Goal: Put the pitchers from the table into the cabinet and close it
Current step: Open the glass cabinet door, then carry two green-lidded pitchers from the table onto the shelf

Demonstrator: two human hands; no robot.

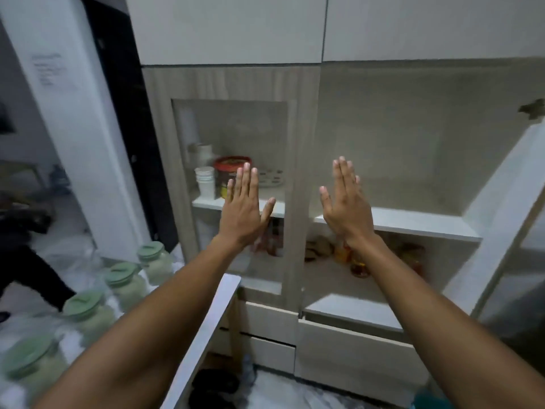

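Several clear pitchers with pale green lids (122, 277) stand in a row on the white table (206, 329) at the lower left. Ahead is the wooden cabinet (303, 119). Its left glass door (236, 137) is closed and its right door (501, 219) is swung open to the right. The upper right shelf (413, 222) is bare. My left hand (243, 208) and my right hand (346, 202) are both raised in front of the cabinet, flat, fingers straight, holding nothing.
Behind the glass sit white paper cups (205, 181), a red-lidded jar (231, 169) and a plate. Food packets (359, 261) lie on the lower shelf. Drawers (354, 352) are below. A white fridge door (73, 113) stands at the left.
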